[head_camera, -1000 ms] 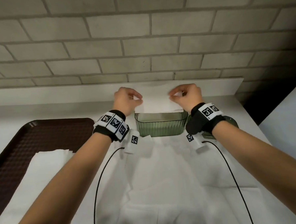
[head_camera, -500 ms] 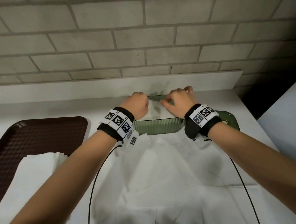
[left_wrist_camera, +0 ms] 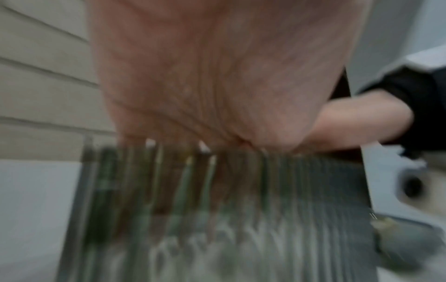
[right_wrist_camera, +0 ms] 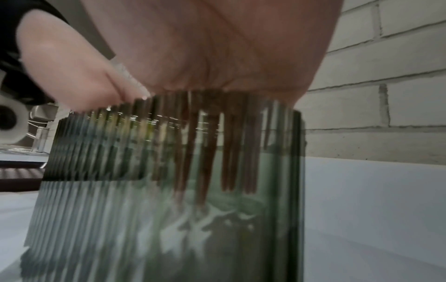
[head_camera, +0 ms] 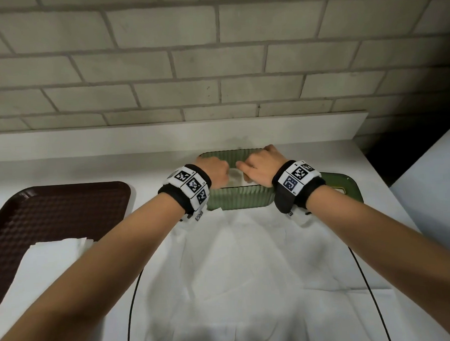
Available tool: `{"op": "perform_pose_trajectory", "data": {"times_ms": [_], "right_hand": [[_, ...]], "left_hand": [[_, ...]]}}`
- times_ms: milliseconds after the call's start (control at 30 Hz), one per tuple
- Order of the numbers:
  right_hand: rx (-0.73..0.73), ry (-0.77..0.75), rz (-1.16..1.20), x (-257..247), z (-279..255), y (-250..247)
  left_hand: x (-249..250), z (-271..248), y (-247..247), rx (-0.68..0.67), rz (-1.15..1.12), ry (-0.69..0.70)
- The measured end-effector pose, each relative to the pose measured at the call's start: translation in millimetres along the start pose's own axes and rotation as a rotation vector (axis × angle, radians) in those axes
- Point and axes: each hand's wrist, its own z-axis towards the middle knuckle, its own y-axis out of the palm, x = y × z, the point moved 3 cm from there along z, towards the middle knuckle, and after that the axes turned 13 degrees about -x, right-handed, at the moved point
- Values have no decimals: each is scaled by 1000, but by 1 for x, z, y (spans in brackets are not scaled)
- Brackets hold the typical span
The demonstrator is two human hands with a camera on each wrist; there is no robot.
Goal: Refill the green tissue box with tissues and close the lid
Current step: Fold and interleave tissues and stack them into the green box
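The green ribbed tissue box (head_camera: 239, 200) stands open at the back of the table, near the wall. Both my hands reach down into its opening from above. My left hand (head_camera: 217, 170) and right hand (head_camera: 256, 169) have knuckles up and fingers curled down onto a white tissue (head_camera: 235, 177), which shows between them inside the box. Through the ribbed wall (right_wrist_camera: 169, 190) my right fingers appear as dark streaks reaching down; the left wrist view of the box (left_wrist_camera: 217, 209) is blurred. The green lid (head_camera: 348, 187) lies flat on the table to the right of the box.
A dark brown tray (head_camera: 51, 213) lies at the left with a stack of white tissues (head_camera: 48, 260) on it. A creased white sheet (head_camera: 250, 273) covers the table in front of the box. A brick wall with a white ledge (head_camera: 164, 137) is right behind.
My hands have come down from above the box into its opening, carrying the tissue in with them. The tissue, once spread above the rim, now lies low inside.
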Motion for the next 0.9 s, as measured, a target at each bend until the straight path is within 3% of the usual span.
{"op": "perform_pose_trajectory", "data": {"times_ms": [100,167,233,333,433,533,700,800,900], "right_hand": [[-134,14,23,0,4,4],[-114,28,35,3,3,4],[1,13,36,3,-3,0],[291,-28,97,1,-23,-11],[491,-132,365,-10,-53,-11],[372,-160,591,-33,-74,10],[-64,-83,702,-65,-73,70],[-114,-69,730,-77,-60,92],[-81,-50,719,-89,-53,94]], "left_hand": [[4,4,9,-212,-26,-14],[2,2,4,-210,-44,-1],[-2,-8,-5,-125,-100,17],[-12,-30,-18,58,-214,96],[-26,-71,-17,210,-320,144],[-37,-111,9,282,-379,126],[-60,-132,99,118,-423,-63],[-63,-135,147,29,-461,-167],[-48,-143,172,77,-565,-208]]}}
